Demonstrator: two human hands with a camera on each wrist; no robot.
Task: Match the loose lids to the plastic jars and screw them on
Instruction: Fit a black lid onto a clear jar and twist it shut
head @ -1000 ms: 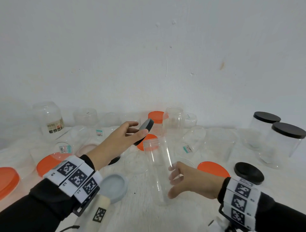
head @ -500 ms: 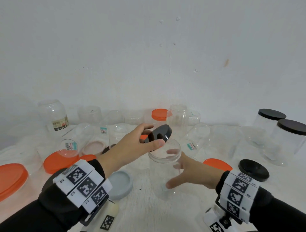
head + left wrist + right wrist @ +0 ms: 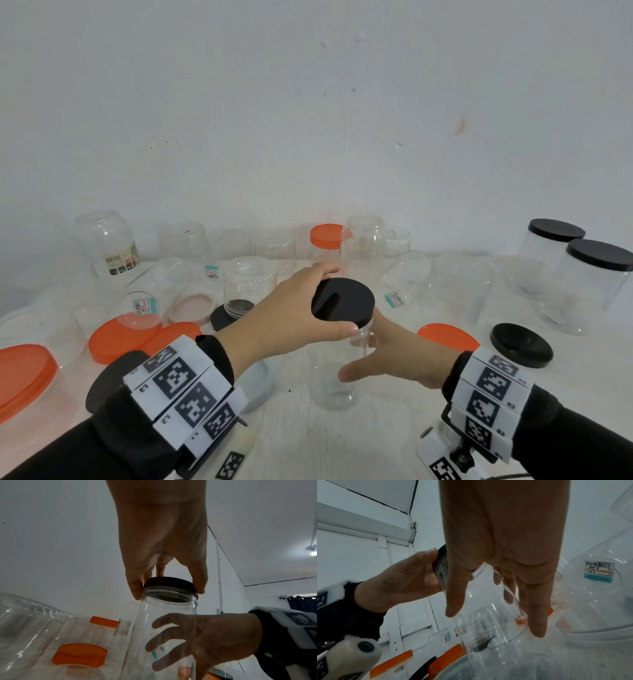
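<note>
While two hands (image 3: 291,315) (image 3: 394,356) grip one lid (image 3: 342,303) and one jar (image 3: 339,370), three capped jars (image 3: 596,274) stand.

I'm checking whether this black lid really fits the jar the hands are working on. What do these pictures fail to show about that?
- Thread engagement: in the head view the black lid covers the clear jar mouth; the left wrist view sees it only from below.
- Lid's far rim: the left hand hides it.
- Right hand grip: seen through plastic; contact is unclear.
</note>
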